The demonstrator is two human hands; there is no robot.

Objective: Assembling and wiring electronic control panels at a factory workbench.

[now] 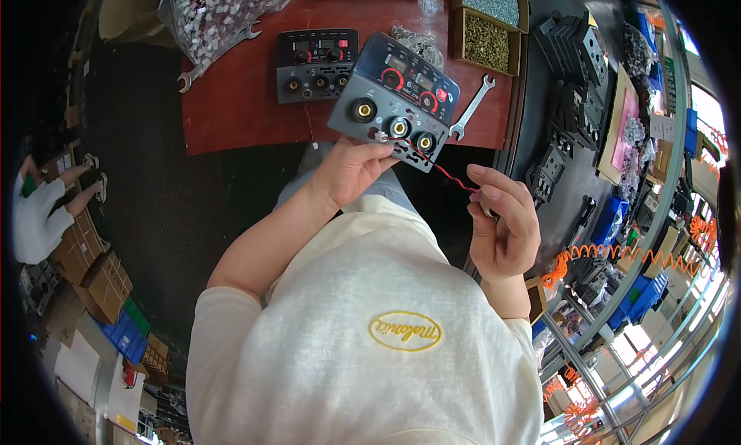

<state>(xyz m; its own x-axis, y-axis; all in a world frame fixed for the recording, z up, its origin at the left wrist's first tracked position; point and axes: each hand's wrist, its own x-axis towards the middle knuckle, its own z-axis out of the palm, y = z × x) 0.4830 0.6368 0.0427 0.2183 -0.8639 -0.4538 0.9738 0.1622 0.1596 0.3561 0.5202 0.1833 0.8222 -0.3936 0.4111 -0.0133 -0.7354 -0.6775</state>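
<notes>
white daylight glares from the windows (pixel 707 109) at right; the floor (pixel 154 175) is dim; fisheye distortion bends edges toward a blackened rim.

"What's the control panel (pixel 396 100) like?"

"Glossy black on the upper half, with two red-ringed knobs and a red button; grey below, with three brass-centred sockets in a row. It's at the upper centre of the frame, slanted, right end lower."

"And the wire (pixel 452 177)?"

"Thin, red twisted with a darker strand. It crosses the panel's lower face, then curves down toward right of centre, its far end mostly hidden."
</notes>
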